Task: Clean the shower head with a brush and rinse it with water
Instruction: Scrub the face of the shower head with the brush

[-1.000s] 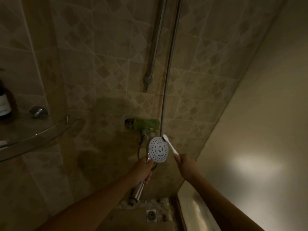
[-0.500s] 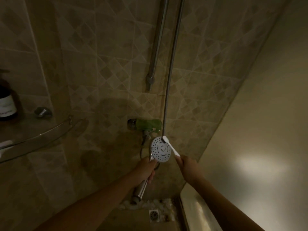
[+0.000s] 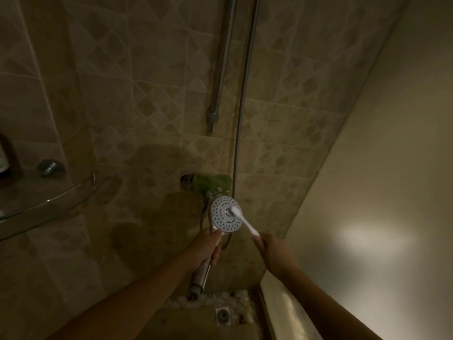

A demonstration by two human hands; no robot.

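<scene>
Head view: dim shower stall, beige diamond-pattern tiled wall [image 3: 147, 94], frosted panel [image 3: 380, 192] on the right, pebbled floor with a square drain [image 3: 223, 315] below. A green-covered mixer tap [image 3: 212, 182] is fixed to the wall, a riser rail [image 3: 221, 62] and hose [image 3: 245, 94] above it. A glass corner shelf [image 3: 49, 200] sits at left. The left hand [image 3: 207, 247] is clenched around the chrome handle of the shower head [image 3: 224, 222], face turned toward the camera, just below the tap. The right hand [image 3: 270, 251] grips a white brush [image 3: 245, 220], bristle end touching the face's centre.
</scene>
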